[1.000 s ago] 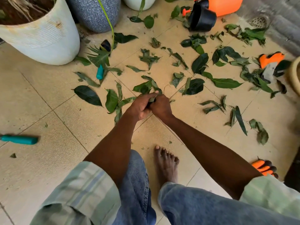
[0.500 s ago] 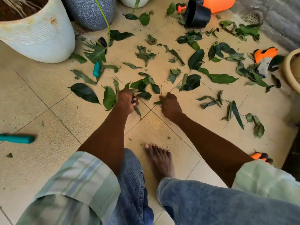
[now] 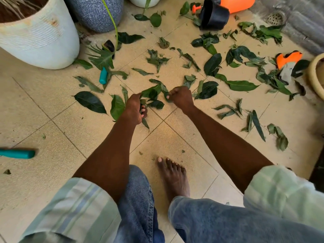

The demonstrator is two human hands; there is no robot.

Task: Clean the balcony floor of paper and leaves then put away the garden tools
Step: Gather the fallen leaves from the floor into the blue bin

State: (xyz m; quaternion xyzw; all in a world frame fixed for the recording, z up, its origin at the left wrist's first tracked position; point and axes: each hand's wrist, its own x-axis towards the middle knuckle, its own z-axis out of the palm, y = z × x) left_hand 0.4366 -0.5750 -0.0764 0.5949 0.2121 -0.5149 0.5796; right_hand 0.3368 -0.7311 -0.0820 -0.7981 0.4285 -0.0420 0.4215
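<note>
Head view: hands have parted; left hand (image 3: 134,109) grips gathered leaves (image 3: 152,95), right hand (image 3: 180,97) pinches another. Loose leaves (image 3: 240,85) cover floor (image 3: 52,123) 12–3 o'clock; teal tool (image 3: 17,153) at 9, untouched.

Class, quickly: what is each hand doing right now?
Left hand: grips a bunch of dark green leaves.
Right hand: fingers curled, pinching a green leaf.

Left hand (image 3: 134,108) grips leaves (image 3: 152,95); right hand (image 3: 180,98) apparently pinches one.

white planter (image 3: 40,41), speckled pot (image 3: 98,13), perhaps drain (image 3: 275,18)
</note>
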